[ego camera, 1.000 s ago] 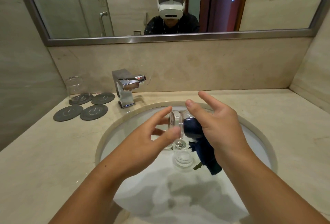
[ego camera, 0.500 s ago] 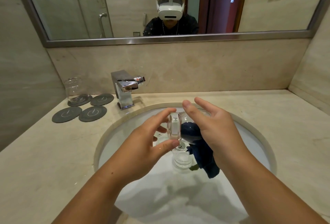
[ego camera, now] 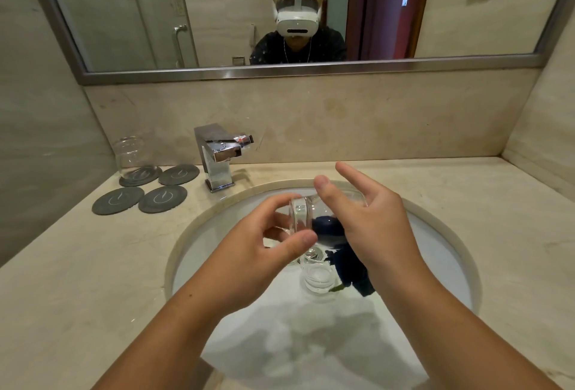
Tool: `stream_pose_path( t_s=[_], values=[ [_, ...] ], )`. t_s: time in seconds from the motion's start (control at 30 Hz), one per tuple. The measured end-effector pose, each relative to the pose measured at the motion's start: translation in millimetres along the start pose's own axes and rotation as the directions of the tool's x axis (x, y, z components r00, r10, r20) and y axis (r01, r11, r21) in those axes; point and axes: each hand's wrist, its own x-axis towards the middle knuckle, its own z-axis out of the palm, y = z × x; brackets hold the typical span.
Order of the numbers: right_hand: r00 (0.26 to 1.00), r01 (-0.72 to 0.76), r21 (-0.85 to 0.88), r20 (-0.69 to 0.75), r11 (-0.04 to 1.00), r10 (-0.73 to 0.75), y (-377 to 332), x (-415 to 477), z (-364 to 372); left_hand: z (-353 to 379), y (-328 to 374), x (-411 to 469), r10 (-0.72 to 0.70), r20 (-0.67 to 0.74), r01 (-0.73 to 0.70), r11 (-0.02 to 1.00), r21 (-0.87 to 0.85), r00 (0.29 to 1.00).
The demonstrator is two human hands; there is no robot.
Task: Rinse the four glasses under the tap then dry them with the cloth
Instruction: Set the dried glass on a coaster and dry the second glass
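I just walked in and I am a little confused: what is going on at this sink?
A person is drying a glass over the sink. The left hand pinches the glass, which lies sideways, by its thick base, and the right hand holds a dark blue cloth pushed into its mouth. A second glass stands in the sink below, and a third glass stands on a coaster near the tap.

Sink basin (ego camera: 435, 249): white oval bowl, sitting sunk in a beige stone countertop (ego camera: 77, 265).
Four round grey coasters (ego camera: 162, 199): lying clustered behind and left of the basin.
Chrome drain plug (ego camera: 315, 254): sitting at the basin's bottom.
Steel-framed mirror (ego camera: 217, 16): hanging on the wall behind the basin.
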Motion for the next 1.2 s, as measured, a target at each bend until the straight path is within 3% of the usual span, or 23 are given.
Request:
stream_pose_path(
  t_s=[0.1, 0.2, 0.27, 0.4, 0.6, 0.73, 0.9, 0.97, 1.1, 1.2],
  values=[
    [0.999, -0.037, -0.044, -0.018, 0.998, 0.036, 3, 3, -1, -3, -1, -4, 0.103, -0.004, -0.100, 0.972, 0.211, 0.995],
    [0.998, -0.055, -0.028, -0.030, 0.998, 0.054, 6, 4, -1, -4, -2, -4, 0.155, -0.023, -0.141, 0.942, 0.303, 0.988],
    [0.997, -0.043, -0.002, -0.067, 0.999, 0.043, 7, 4, -1, -3, -2, -3, 0.109, -0.017, -0.101, 0.962, 0.252, 0.994],
    [0.996, -0.014, -0.006, -0.088, 1.000, 0.013, 8, 4, 0, 1, -2, 0, -0.073, 0.017, 0.074, 0.997, -0.017, 0.997],
    [1.000, 0.002, -0.008, 0.003, 1.000, -0.002, 6, 2, -1, 2, -3, 3, -0.070, -0.015, 0.069, 0.997, -0.043, 0.997],
    [0.998, -0.045, -0.055, -0.054, 0.997, 0.042, 8, 5, -2, -3, -1, -2, 0.053, 0.015, -0.055, 0.992, 0.113, 0.998],
    [0.992, -0.128, -0.040, -0.011, 0.991, 0.128, 11, 8, -3, -5, -1, -5, 0.153, 0.002, -0.146, 0.938, 0.314, 0.988],
    [0.991, -0.130, -0.023, -0.026, 0.991, 0.130, 13, 9, -4, -3, -1, -4, 0.112, 0.009, -0.110, 0.951, 0.288, 0.994],
    [0.994, -0.060, 0.006, -0.088, 0.998, 0.060, 11, 7, -3, 3, 0, -2, -0.052, 0.018, 0.051, 0.998, 0.039, 0.998],
    [0.996, -0.010, -0.053, -0.091, 0.999, 0.006, 15, 8, -1, 6, 0, 2, -0.075, -0.014, 0.075, 0.997, -0.010, 0.997]
  ],
)
